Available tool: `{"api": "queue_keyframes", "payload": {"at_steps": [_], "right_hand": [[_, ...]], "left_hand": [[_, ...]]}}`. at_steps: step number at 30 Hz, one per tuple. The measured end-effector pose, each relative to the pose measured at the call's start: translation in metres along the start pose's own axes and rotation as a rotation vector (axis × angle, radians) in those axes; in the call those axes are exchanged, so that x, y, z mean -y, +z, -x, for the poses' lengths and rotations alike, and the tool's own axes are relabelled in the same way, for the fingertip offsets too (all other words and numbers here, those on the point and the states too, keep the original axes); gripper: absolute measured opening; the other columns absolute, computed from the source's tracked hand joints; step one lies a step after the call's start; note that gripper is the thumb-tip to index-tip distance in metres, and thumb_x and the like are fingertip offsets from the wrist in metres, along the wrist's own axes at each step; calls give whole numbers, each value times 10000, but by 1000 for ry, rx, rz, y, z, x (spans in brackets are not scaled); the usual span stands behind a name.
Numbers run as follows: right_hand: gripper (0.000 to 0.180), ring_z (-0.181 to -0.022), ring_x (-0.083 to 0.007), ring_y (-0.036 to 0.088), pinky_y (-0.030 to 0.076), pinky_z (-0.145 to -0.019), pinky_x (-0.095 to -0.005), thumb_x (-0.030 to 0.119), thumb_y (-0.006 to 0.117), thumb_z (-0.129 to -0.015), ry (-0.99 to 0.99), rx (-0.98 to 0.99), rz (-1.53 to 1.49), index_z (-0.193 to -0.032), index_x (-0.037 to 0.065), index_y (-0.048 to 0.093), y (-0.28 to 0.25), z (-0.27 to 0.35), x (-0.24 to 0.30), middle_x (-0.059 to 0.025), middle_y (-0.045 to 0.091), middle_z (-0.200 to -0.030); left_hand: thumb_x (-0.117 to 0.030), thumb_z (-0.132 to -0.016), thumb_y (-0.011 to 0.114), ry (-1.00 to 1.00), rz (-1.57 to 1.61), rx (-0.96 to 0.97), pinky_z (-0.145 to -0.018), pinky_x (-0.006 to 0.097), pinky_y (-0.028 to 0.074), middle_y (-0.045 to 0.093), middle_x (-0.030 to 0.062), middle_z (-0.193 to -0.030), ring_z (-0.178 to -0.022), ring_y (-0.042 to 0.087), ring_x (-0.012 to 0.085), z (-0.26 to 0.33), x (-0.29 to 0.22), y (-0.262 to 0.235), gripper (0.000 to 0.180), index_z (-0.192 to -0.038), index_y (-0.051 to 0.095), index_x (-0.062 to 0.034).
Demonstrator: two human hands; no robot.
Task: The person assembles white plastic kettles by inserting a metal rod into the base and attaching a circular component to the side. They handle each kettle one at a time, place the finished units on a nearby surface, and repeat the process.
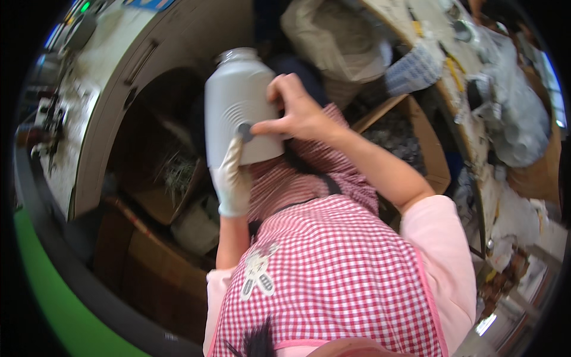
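Above checked apron (333, 256): gloved left hand (233, 184), grasping left edge of white bottle (241, 89).
Grey disc (244, 132): on bottle's face, toward base edge.
Right hand (302, 117): thumb touching disc from right; cannot tell whether clenched.
Bottle neck (237, 55): farthest, long axis pointing away.

Both forearms converge on the grey bottle (238, 89), the landmark. The gloved left hand (232, 181) lies along its lower left front, one digit extended upward, the others indistinct. The bare right hand (297, 116), at its right side, spreads thumb and bent forefinger apart; the right elbow is flexed.
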State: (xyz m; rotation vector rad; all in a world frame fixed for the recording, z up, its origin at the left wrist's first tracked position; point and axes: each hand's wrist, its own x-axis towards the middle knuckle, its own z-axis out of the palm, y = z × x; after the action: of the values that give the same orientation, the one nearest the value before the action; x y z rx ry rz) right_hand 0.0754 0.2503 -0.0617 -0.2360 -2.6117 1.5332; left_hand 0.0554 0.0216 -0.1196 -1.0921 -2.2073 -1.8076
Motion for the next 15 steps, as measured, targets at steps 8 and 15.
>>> {"api": "queue_keyframes", "payload": {"at_steps": [8, 15], "right_hand": [[506, -845, -246, 634, 526, -773, -357, 404, 920, -726, -40, 105, -151, -940, 32, 653, -40, -18, -14, -118, 652, -947], [454, -984, -426, 678, 531, -862, -476, 419, 607, -993, -49, -565, 1123, -1122, -3, 712, -370, -94, -190, -255, 718, -1063]], "left_hand": [[-9, -944, 690, -622, 568, -272, -1009, 336, 487, 669, 106, -1232, -1105, 626, 183, -58, -52, 20, 391, -1319, 604, 66], [-55, -957, 690, -684, 523, -340, -1008, 321, 480, 673, 91, -1249, -1132, 627, 166, -64, -37, 9, 374, -1304, 619, 65]]}}
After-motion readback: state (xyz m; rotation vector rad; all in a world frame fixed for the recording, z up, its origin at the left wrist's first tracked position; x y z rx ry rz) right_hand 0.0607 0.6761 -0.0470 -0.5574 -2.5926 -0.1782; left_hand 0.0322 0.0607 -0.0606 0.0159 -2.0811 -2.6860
